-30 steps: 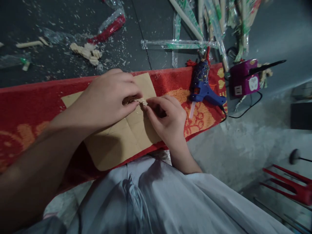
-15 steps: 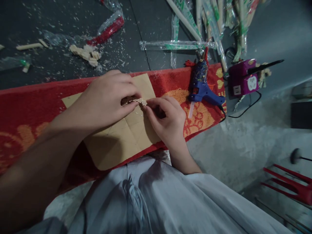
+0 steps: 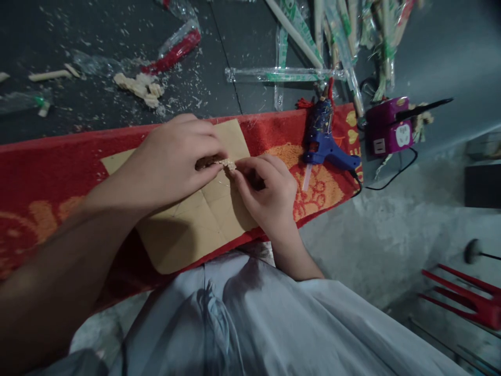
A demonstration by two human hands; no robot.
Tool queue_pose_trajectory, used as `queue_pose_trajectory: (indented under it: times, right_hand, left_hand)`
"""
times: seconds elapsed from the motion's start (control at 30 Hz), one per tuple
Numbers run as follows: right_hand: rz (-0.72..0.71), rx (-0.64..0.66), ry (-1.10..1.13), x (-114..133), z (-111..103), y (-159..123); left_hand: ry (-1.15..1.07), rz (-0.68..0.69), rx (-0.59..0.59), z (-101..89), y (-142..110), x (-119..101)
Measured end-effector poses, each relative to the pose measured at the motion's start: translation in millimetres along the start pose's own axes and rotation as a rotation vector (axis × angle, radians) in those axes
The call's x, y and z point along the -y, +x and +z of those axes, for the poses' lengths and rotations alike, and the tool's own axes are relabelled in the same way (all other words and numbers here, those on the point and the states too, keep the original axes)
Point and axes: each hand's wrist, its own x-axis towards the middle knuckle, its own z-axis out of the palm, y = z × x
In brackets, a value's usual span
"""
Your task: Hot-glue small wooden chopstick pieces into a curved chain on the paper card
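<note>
Between my two hands is a small pale, knobbly strip that looks braided; its material is hard to make out. My left hand pinches it between thumb and fingers, and part of the strip is hidden inside the grip. At the strip's right end, the thumb and forefinger of my right hand are closed on it. Both hands are over a sheet of tan cardboard with creases and thin drawn lines. A thin curved thread or wire shows just below the strip.
The cardboard lies on a red towel with orange patterns. To the right are a blue glue gun and a purple power socket. Plastic-wrapped sticks and pale scraps litter the dark table. A red stool stands on the floor.
My hands keep the same hold on the strip, with almost no movement. The view has shifted very slightly.
</note>
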Motion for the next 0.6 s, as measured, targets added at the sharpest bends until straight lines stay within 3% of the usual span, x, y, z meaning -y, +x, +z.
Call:
queue_pose_trajectory:
  times: [0.6]
  right_hand:
    - [-0.076, -0.023, -0.016, -2.1, 2.2, 1.3]
  left_hand:
    - [0.038, 0.060, -0.022, 0.4, -0.9, 0.5]
